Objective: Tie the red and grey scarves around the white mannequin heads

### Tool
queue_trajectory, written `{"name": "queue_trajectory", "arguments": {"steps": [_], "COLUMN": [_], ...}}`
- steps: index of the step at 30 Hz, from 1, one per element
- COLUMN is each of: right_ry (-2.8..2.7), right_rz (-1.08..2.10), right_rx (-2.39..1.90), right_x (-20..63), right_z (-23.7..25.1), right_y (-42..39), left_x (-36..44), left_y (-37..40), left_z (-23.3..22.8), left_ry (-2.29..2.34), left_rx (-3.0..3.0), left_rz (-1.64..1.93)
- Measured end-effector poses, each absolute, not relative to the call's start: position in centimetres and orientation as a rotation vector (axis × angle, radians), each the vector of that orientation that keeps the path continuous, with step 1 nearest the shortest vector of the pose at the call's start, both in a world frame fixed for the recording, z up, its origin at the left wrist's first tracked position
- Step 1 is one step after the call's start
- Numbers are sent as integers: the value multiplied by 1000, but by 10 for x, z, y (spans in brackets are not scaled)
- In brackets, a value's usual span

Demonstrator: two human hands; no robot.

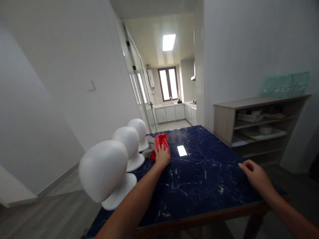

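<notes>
My left hand (162, 156) reaches across the table and rests on a crumpled red cloth item (161, 138), fingers spread over it. Whether it is a cap or a plain cloth I cannot tell. Against its left side lies a bunched grey cloth (149, 147). Three white foam mannequin heads stand in a row along the left edge: a near one (106, 169), a middle one (126, 139) and a far one (138, 129). Above the table's right edge, my right hand (256, 174) is curled with thumb and forefinger close together, and nothing shows in it.
The dark blue marbled table (194, 179) reflects a ceiling light. On the right stands a shelf unit (224, 124) holding trays and a bowl, with bottles (286, 85) on top. Beyond the table, a glass door (139, 76) borders the opening to a kitchen.
</notes>
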State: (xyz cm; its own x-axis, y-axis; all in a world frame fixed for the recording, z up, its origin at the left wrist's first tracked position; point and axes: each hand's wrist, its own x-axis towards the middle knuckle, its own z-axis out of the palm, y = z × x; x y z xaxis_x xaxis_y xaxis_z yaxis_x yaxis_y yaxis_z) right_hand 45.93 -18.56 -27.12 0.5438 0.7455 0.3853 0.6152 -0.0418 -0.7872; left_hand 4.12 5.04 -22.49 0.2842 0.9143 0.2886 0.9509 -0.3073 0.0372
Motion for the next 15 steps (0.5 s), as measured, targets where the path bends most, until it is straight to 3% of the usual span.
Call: {"name": "queue_trajectory", "arguments": {"steps": [5,11,15], "right_ry": [-1301,-1714,-1705], "right_rz": [95,-261,-186], "right_rx": [-1759,-1977,-2239], "right_x": [458,429,399], "right_z": [-273,-266,-258], "right_y": [-179,-164,-140], "left_x": [20,-22,-33], "left_y": [-12,-70,-82], "left_z": [-246,-256,-258], "left_ry": [-1490,-1723,-1898], "left_rx": [-2598,-2508,-2374], "left_rz": [-422,-567,-567]}}
